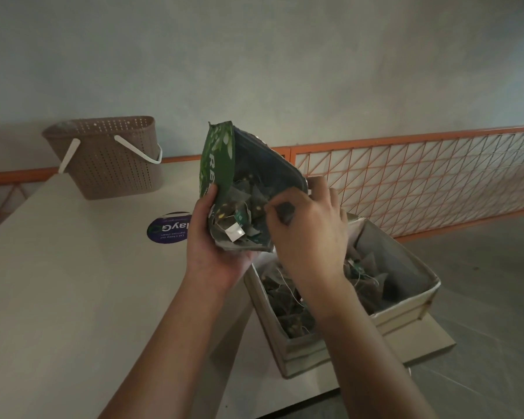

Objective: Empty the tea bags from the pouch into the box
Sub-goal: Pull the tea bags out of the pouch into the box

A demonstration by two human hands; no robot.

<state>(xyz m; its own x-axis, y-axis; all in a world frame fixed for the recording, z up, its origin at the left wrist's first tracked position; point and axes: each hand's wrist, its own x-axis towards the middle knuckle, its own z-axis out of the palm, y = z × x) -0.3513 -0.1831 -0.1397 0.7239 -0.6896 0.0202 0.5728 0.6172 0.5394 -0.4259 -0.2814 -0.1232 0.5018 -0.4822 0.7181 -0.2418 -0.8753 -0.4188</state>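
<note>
Tabletop [58, 297] of pale, smooth board fills the lower left, with an orange wire-mesh railing [421, 176] running behind it. A brown perforated plastic basket [109, 158] with a white handle stands at the far left corner. Near the right edge sits the open beige cardboard box [406, 316], already holding a heap of grey pyramid tea bags [288, 309] with strings. Held above the box's near-left corner is the dark green foil pouch [224, 164], its mouth gaping toward the camera and more tea bags showing inside. The left hand [212, 252] grasps the pouch from below and the left side, thumb curled over its printed face. The right hand [309, 234] reaches into the pouch's mouth, thumb and forefinger pinching a dark tea bag there. A round purple sticker [170, 228] lies on the tabletop just left of the left hand.
</note>
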